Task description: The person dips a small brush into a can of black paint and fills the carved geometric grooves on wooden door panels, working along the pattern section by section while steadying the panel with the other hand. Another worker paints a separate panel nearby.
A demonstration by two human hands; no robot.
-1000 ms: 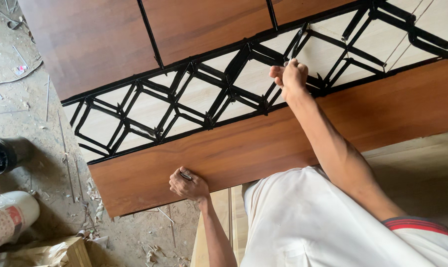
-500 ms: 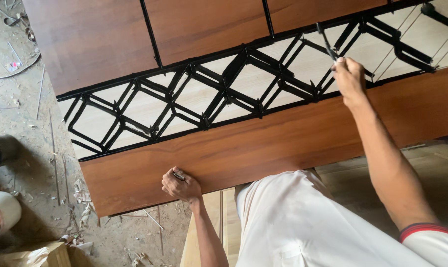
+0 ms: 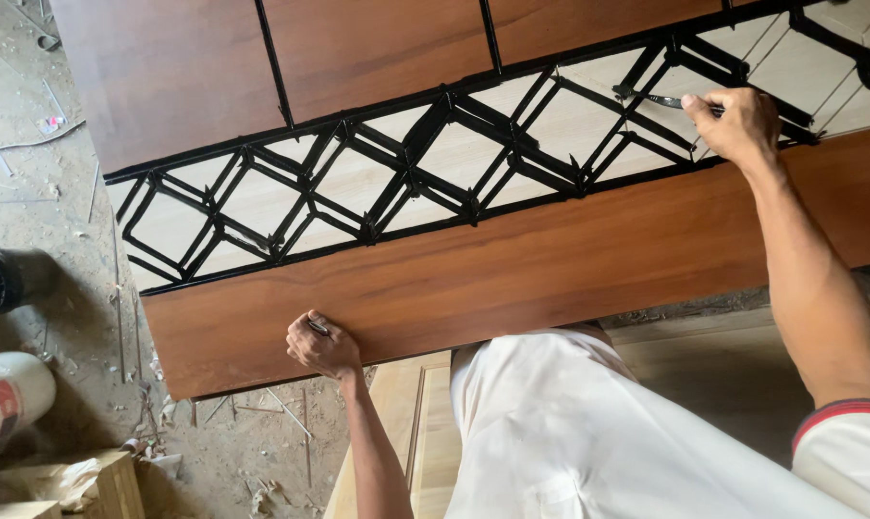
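A carpentry workshop: wooden door panel [image 3: 550, 259] in progress; dusty floor [image 3: 50, 221] strewn with shavings

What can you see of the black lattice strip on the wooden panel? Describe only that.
The black lattice strip runs slantwise across the brown wooden panel, between two black border lines. Thin black bars cross into repeated diamonds over pale cream backing. It looks glossy and lies flat. The right hand holds a thin dark tool against its right part; the left hand grips the panel's near edge.

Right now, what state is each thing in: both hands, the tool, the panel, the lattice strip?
Left hand: fist closed, resting on the panel's near edge.
Right hand: gripping the thin dark tool, tip on the lattice.
Brown wooden panel: lying flat.
Black diamond lattice strip: set into the panel, intact.
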